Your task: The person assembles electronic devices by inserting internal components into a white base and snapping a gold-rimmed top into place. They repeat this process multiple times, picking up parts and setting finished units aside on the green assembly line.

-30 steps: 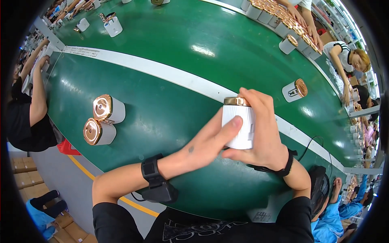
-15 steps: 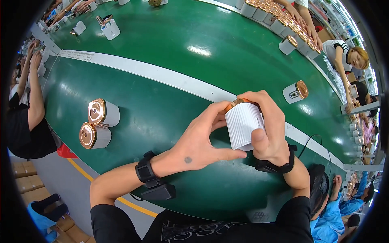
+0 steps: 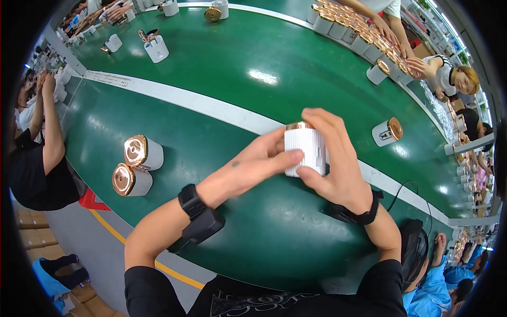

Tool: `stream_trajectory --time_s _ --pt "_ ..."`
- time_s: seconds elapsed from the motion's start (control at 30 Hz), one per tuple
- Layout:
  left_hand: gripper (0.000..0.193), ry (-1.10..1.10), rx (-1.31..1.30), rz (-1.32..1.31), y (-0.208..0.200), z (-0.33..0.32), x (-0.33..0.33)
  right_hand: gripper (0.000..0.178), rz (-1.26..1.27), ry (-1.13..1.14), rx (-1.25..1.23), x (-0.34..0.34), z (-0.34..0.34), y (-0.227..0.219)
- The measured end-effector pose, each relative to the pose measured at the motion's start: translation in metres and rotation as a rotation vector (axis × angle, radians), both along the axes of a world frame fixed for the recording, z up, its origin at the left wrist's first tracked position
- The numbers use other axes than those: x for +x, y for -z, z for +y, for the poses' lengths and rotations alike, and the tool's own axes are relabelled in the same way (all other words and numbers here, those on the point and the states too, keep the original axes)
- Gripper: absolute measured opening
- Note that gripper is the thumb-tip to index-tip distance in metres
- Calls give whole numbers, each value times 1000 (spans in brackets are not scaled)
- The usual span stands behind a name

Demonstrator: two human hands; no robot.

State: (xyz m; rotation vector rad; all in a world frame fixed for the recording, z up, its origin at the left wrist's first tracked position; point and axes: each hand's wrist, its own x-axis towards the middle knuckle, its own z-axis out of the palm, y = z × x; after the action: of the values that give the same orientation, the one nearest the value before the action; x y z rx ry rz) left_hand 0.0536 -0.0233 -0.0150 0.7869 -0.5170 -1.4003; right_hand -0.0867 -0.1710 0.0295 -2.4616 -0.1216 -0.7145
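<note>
A white ribbed canister [image 3: 303, 141] with a copper-coloured top is held between my two hands over the green table, near the white divider strip. My left hand [image 3: 251, 165] grips its left side, thumb across the ribbed front and fingers partly hidden behind. Around the right side curves my right hand [image 3: 338, 161], fingers at the top and back, thumb near the lower front corner. A narrow slot shows on the canister's right part. Two similar canisters, an upper one [image 3: 153, 155] and a lower one [image 3: 140, 183], lie touching on the table to the left, copper ends toward me.
Beyond the white strip [image 3: 195, 101] a moving-belt-like green surface carries a canister [image 3: 384, 135] at right and partly assembled ones [image 3: 156, 49] at far left. Canisters stand packed at the far right by a co-worker's hands [image 3: 388, 33]. A black cable [image 3: 398, 191] lies right.
The canister has shifted left and been turned more upright, showing its slotted side. My left thumb has moved onto its front, and my right thumb has come down to its lower corner.
</note>
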Motion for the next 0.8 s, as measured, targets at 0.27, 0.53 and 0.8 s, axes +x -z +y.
stream_trajectory --time_s 0.27,0.53,0.8 --pt "77 -661 108 -1062 20 -63 67 66 91 143 46 3 9 -7" --pt "70 -486 56 -1392 35 -72 107 58 248 141 57 -4 8 -5" --pt "58 -1521 373 -1519 32 -25 193 45 240 141 -42 -1 5 0"
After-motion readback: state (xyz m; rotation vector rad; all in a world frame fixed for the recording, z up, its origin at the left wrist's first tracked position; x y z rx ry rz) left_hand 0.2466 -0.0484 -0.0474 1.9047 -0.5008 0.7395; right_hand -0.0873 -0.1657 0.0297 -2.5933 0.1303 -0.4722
